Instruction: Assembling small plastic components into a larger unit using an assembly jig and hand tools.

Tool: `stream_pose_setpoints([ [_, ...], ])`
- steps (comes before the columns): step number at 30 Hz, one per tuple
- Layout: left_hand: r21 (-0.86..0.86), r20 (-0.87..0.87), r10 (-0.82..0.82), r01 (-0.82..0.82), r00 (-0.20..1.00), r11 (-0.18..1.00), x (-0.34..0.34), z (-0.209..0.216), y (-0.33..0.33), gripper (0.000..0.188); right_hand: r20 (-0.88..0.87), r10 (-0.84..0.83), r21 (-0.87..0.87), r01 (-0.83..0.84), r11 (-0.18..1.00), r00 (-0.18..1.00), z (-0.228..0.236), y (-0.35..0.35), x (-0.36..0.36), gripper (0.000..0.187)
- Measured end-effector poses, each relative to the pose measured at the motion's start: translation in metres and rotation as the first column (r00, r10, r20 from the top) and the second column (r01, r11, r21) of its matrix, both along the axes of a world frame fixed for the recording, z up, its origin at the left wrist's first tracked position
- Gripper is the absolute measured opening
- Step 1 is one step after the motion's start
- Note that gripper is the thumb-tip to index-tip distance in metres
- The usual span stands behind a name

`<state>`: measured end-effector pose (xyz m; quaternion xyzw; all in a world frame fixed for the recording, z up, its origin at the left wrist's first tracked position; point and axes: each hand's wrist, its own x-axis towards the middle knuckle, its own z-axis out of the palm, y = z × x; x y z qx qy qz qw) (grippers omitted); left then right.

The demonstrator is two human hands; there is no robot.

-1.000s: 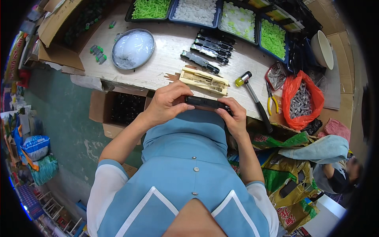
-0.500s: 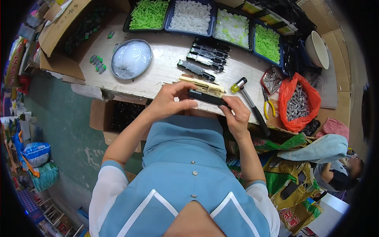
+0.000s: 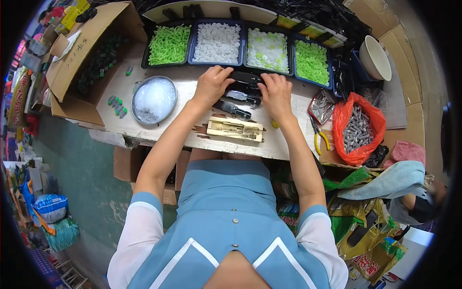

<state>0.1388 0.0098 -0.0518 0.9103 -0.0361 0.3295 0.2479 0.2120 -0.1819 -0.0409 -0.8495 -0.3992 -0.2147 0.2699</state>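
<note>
Two hands on one long black casing (image 3: 247,77): my left hand (image 3: 211,86) grips its left end, my right hand (image 3: 275,91) its right end, fingers bent at both. Whether the casing is lifted or lying flat, I cannot tell. It is at the far end of a row, just short of the trays (image 3: 216,63). Nearer me, at least three similar casings (image 3: 233,110), side by side, partly covered.

Edges: the front edge of the surface (image 3: 186,79) runs close below one cream fixture (image 3: 235,129), the nearest thing to my body. Tray rims close off the far side. Open room: a bare strip between the round dish (image 3: 175,98) and my left forearm (image 3: 171,135); another bare patch between my right forearm (image 3: 301,149) and the yellow-handled pliers (image 3: 316,137).

Counts: four trays in line, two of green pieces, one of white, one of white and green mixed. One dish, holding a pale glossy mass. One pair of pliers. One red bag (image 3: 344,127) of grey pieces beside them, too many to count. One open carton (image 3: 79,53), far left. One pale bowl (image 3: 375,58), far right.
</note>
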Motion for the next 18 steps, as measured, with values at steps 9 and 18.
stream_pose_setpoints([
  [9, -0.053, -0.027, 0.074, -0.075, 0.997, 0.996, -0.01, 0.003, 0.014, 0.021, 0.001, -0.106, -0.058, 0.106, 0.993, 0.994, 0.0, -0.008, -0.005, 0.023],
  [18, -0.383, -0.387, -0.217, 0.058, 0.896, 0.922, -0.072, 0.002, 0.017, 0.035, 0.041, -0.072, -0.066, 0.075, 0.995, 0.997, -0.005, 0.005, 0.0, 0.02],
])
